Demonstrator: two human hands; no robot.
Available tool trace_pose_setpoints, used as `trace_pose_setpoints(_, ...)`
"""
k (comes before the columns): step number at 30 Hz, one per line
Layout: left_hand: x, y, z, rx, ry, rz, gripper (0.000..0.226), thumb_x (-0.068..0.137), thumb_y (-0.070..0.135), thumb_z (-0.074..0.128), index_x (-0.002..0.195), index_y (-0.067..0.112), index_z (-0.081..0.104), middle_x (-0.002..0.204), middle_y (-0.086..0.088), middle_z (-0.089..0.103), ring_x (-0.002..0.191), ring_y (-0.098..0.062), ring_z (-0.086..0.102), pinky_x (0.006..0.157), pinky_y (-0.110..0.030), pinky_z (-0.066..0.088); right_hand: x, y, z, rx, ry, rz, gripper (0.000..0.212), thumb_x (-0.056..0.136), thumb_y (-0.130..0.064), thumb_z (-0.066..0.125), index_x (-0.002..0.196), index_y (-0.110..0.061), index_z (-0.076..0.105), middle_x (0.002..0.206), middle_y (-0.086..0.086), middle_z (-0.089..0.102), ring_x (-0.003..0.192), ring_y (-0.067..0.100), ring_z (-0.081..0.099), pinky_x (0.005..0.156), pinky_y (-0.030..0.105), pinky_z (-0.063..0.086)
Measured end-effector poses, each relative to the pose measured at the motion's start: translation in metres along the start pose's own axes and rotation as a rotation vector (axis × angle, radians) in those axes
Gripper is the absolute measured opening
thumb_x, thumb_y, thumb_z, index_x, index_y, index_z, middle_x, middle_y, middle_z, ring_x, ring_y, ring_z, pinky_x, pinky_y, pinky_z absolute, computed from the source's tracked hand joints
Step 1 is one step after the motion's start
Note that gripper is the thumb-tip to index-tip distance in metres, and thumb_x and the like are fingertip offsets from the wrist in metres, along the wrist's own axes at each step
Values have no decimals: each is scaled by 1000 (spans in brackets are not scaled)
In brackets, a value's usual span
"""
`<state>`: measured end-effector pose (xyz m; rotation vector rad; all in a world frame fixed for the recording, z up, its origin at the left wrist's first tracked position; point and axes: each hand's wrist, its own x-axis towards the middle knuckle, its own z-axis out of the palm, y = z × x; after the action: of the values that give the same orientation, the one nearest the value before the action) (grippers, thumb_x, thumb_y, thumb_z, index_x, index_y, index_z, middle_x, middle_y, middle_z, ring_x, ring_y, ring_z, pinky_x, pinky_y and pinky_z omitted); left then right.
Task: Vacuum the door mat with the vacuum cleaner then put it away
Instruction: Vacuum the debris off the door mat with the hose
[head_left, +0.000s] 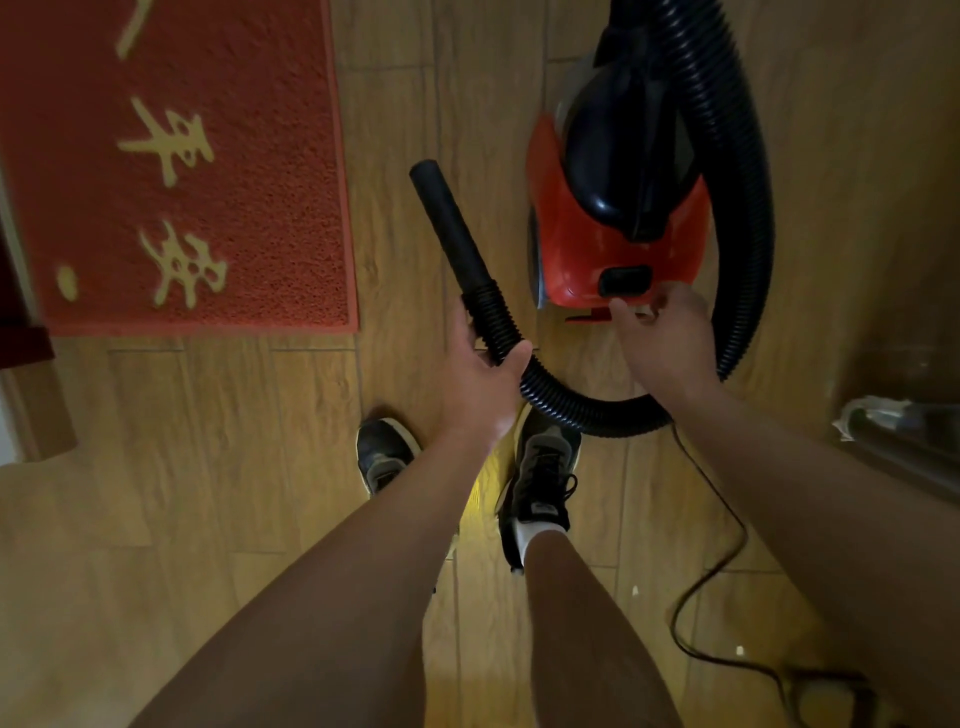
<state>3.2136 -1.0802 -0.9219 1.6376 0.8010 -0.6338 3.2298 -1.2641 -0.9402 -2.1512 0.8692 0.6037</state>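
A red door mat (249, 218) with yellow characters lies on the wooden floor at the upper left. To its right stands a red and black canister vacuum cleaner (618, 228). Its black ribbed hose (748, 208) loops round the right side and back to my left hand (478, 374), which grips the hose just below the smooth black nozzle tube (447, 218). The nozzle points up and left, clear of the mat. My right hand (665, 332) reaches to the vacuum's near end, fingertips at the red body beside a black button (623, 278); the fingers are loosely bent and hold nothing.
My two feet in dark sneakers (540, 478) stand just behind the hose. A thin black power cord (717, 551) trails from the vacuum to the lower right. A dark furniture edge (21, 332) borders the mat at left; a pale object (893, 421) sits at right.
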Motion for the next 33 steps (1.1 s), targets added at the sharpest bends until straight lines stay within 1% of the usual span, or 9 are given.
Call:
trace_pose_setpoints(3,1,3,9,3,13,5,78,93,6,69,155,33,30,117,26,59,108,-4,67,91,-20,52,11,1,-2,-18,22,-16,58,90,-45,67,132,-9,51,130,10,52,113,26,59,99,45,51)
trace_pose_setpoints(6,4,5,13,1,15,-1,79,94,6,69,155,34,28,110,33,57,102,3,66,85,-10,50,20,-1,-2,-34,25,-15,65,90,-42,69,140,-7,46,137,12,49,119,27,56,102,38,48)
trace_pose_setpoints(9,7,7,15,5,15,-13,81,94,7,69,156,37,27,109,36,57,101,2,67,86,-16,52,26,-2,0,-41,42,-25,69,89,-40,72,141,-6,44,139,14,47,121,29,55,102,36,47)
trace_pose_setpoints(12,12,7,15,-15,4,-16,83,94,5,69,157,36,25,117,32,56,108,-5,67,93,-26,55,28,-3,3,-41,66,-22,69,88,-38,74,139,-5,43,139,14,45,121,29,55,97,29,42)
trace_pose_setpoints(14,14,8,16,-11,8,-1,82,93,4,69,156,36,27,118,29,56,106,-5,67,96,-31,56,29,-3,4,-39,85,-21,70,87,-37,75,139,-4,43,139,14,45,121,29,54,95,28,40)
trace_pose_setpoints(20,19,9,20,-19,11,12,85,93,3,69,158,36,25,125,21,58,110,-9,67,102,-45,54,37,0,9,-29,134,-16,65,86,-36,77,133,-5,45,135,14,49,119,30,55,94,33,45)
trace_pose_setpoints(25,23,5,23,-9,16,5,87,93,7,70,160,36,21,140,10,57,108,-8,68,101,-43,55,43,0,10,-14,151,23,62,83,-36,80,127,-7,46,131,11,51,116,28,55,94,37,48)
trace_pose_setpoints(29,26,1,24,-30,28,-2,87,93,3,69,160,34,22,137,8,58,107,-10,68,99,-44,56,46,-3,12,-18,168,58,59,82,-34,81,122,-7,47,128,9,52,113,27,56,94,38,48)
trace_pose_setpoints(33,28,0,26,-30,16,3,85,92,3,69,158,34,26,136,7,59,108,-10,69,102,-47,54,53,-5,10,-71,153,66,63,80,-37,82,122,-8,46,129,11,51,114,30,56,98,45,49)
